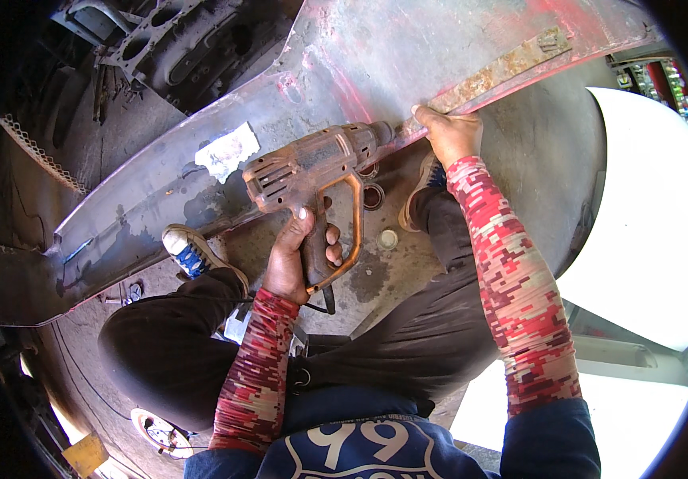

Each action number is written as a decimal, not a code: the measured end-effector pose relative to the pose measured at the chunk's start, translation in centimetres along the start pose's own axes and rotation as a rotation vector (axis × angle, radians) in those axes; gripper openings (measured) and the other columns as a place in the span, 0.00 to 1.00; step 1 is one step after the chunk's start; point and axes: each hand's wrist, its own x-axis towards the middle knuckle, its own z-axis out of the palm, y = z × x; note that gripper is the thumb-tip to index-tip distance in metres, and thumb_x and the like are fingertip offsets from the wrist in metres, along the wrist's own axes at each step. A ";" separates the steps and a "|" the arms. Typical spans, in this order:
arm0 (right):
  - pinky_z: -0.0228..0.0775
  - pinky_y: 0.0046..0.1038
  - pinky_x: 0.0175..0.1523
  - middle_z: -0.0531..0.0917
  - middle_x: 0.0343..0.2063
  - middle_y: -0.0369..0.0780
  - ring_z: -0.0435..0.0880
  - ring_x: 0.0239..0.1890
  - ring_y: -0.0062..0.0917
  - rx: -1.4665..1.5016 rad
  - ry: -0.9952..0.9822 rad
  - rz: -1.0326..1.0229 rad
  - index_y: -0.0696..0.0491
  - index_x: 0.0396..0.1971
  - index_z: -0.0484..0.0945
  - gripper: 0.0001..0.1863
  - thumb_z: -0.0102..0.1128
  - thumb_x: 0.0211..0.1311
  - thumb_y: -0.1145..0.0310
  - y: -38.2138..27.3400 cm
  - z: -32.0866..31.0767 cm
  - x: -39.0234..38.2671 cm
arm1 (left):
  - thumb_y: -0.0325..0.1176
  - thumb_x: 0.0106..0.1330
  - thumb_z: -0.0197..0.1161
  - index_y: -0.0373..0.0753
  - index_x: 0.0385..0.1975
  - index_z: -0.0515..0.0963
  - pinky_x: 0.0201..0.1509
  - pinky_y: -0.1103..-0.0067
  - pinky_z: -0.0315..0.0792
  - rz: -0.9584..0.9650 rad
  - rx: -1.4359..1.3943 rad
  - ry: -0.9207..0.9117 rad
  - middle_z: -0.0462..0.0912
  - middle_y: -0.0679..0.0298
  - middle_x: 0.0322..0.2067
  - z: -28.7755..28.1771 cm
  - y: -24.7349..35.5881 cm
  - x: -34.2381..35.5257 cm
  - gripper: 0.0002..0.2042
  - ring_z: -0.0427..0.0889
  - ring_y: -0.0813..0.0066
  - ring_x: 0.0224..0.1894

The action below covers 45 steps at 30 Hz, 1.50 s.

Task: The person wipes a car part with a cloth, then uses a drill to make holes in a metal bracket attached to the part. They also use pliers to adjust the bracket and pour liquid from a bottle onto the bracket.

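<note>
A worn, brown-stained heat gun (300,164) with a loop-shaped guard is held by its grip in my left hand (286,255). Its nozzle points right, close to the lower edge of a long grey car body panel (376,56) with red paint traces. My right hand (452,137) holds that edge just past the nozzle, thumb on top and the other fingers hidden beneath. A rusty-looking flat strip (504,70) runs along the panel edge from my right hand toward the upper right. A torn white patch (228,152) sits on the panel left of the gun.
Below the panel, small round cans (373,196) and a pale round lid (388,239) lie on the concrete floor between my feet. A dark cord trails from the gun's grip. Metal engine parts (176,48) fill the upper left, and a large white panel (635,215) stands at right.
</note>
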 end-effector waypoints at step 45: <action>0.72 0.25 0.30 0.85 0.29 0.33 0.79 0.27 0.17 0.223 0.063 0.043 0.57 0.30 0.87 0.08 0.77 0.52 0.72 0.1 0.6 0.0 | 0.56 0.75 0.57 0.41 0.64 0.68 0.37 0.73 0.72 -0.005 0.004 -0.012 0.75 0.63 0.32 -0.4 -0.3 0.2 0.29 0.75 0.71 0.28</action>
